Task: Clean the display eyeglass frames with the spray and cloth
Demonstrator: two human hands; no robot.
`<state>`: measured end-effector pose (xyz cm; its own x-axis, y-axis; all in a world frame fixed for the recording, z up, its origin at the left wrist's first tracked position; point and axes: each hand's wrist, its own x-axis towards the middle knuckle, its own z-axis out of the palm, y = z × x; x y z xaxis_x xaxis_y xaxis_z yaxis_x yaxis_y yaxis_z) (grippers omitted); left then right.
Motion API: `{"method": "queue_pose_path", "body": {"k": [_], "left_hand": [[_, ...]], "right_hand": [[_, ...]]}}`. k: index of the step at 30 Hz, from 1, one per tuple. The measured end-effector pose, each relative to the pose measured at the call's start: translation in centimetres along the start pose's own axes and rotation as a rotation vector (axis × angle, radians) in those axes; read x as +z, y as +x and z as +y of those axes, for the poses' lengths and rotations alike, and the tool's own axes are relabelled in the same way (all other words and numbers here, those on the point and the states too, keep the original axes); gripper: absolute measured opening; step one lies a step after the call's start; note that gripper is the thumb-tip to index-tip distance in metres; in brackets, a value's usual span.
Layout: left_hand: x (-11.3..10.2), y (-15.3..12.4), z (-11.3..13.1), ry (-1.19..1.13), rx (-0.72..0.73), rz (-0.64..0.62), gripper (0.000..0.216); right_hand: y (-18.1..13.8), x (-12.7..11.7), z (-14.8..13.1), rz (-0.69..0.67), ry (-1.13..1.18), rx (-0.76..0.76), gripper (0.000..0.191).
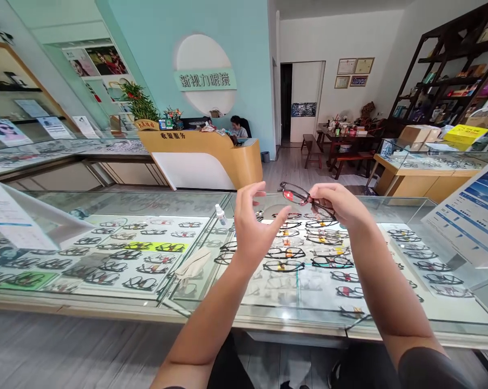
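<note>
From where I watch, the pair of glasses is up in the air above the glass-topped desk, and my right hand has it, thumb and fingers pinched on its near end. My left hand holds nothing: the fingers are spread and curved, with the thumb pointing up to about two o'clock.

What matters is the line between the two. Seen from the left hand, the glasses lie at two o'clock; seen from the right hand, they reach out toward ten. Their long axis slants from ten o'clock down to four, so the free lens end, with its red sticker, faces the gap in front of my left thumb. The right hand is the nearer one, already in contact; the left thumb is near that lens but looks apart, though I cannot judge depth well from here.

Below are the display frames, in rows inside the desk. At eight o'clock from my left hand lies a cloth, and at ten a small bottle.
</note>
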<state>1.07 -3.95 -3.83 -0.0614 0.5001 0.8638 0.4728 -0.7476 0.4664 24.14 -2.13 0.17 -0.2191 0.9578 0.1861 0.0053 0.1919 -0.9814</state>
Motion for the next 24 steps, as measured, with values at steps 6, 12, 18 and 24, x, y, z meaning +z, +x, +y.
{"method": "queue_pose_path", "body": {"k": [6, 12, 18, 24], "left_hand": [[-1.9, -1.1, 1.7, -0.055, -0.058, -0.114, 0.063], [-3.2, -1.7, 3.6, -0.095, -0.045, -0.037, 0.060], [-4.0, -1.5, 2.9, -0.235, -0.106, -0.070, 0.060], [-4.5, -1.4, 2.4, -0.292, -0.159, -0.041, 0.061]], "right_hand": [[-1.7, 0.8, -3.8, -0.166, -0.234, 0.000, 0.015], [-5.8, 3.0, -6.6, -0.063, -0.379, -0.051, 0.017], [-7.8, 5.2, -8.9, 0.001, -0.502, -0.047, 0.017], [-7.5, 5.6, -10.2, -0.087, -0.502, -0.061, 0.021]]}}
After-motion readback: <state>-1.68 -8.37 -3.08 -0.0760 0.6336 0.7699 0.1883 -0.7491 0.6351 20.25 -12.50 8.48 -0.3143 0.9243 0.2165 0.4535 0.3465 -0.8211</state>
